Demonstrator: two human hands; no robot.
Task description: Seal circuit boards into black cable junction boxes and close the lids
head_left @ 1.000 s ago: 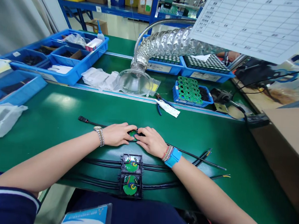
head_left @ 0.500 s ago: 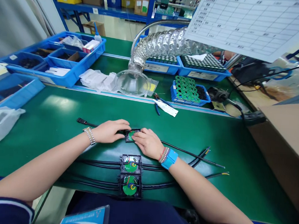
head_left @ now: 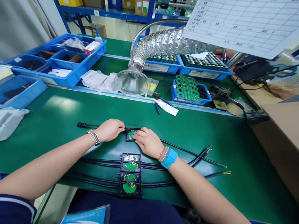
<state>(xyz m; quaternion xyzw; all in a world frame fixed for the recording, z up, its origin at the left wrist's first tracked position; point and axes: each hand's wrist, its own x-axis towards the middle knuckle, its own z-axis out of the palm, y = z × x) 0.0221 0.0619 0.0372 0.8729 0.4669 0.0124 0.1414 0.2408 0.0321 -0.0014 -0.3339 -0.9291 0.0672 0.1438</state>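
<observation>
A small black housing with a green circuit board [head_left: 130,135] lies on the green table, cables running out to both sides. My left hand [head_left: 110,129] is closed on the black cable [head_left: 93,125] at the housing's left edge. On the housing's right side rests my right hand [head_left: 148,141], its fingertips over the board and partly hiding it; whether they grip it is unclear. Nearer to me, two more black housings with green boards, an upper one [head_left: 131,163] and a lower one [head_left: 130,184], sit against each other with several cables.
Beyond the hands are pliers [head_left: 157,105], a white tube [head_left: 167,108], a clear fume hood [head_left: 132,83] and a blue bin of green boards [head_left: 188,91]. Divided blue trays [head_left: 71,80] stand at left, a cardboard box [head_left: 289,137] at right. A paper sheet [head_left: 249,26] hangs at upper right.
My left hand has moved slightly left, off the board housing and onto the cable, and its fingers have closed. My right hand has stayed at the housing.
</observation>
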